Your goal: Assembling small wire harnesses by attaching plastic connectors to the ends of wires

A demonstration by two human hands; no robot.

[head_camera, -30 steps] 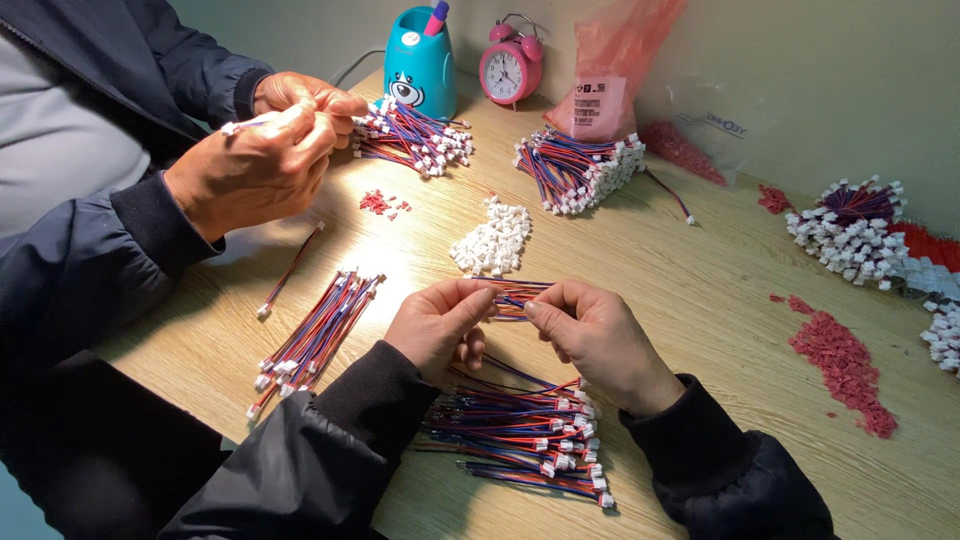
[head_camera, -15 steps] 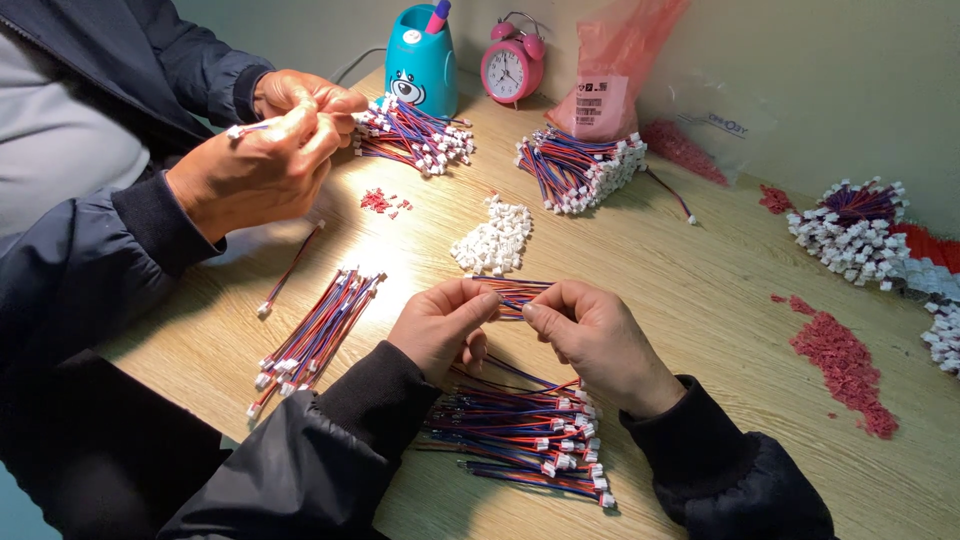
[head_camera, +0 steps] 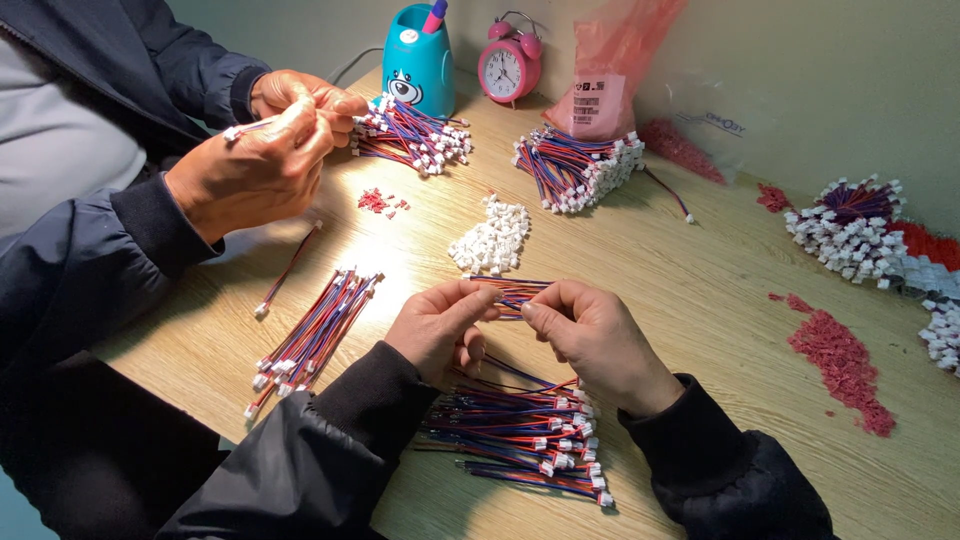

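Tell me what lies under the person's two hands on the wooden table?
Under the left hand and right hand lies a pile of red-and-blue wires with white connectors; the wrists cover its far edge.

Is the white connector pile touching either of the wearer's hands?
No. The white connector pile lies on bare table beyond the left hand and right hand, which pinch a wire bundle.

The left hand and right hand cover the near ends of the short wires in their grip, so the connector there cannot be made out. The sleeves overlap the wire bundle beneath. The co-worker's hands conceal most of a single wire. The white connector heap is cut by the right edge. The clock dial is too small to read.
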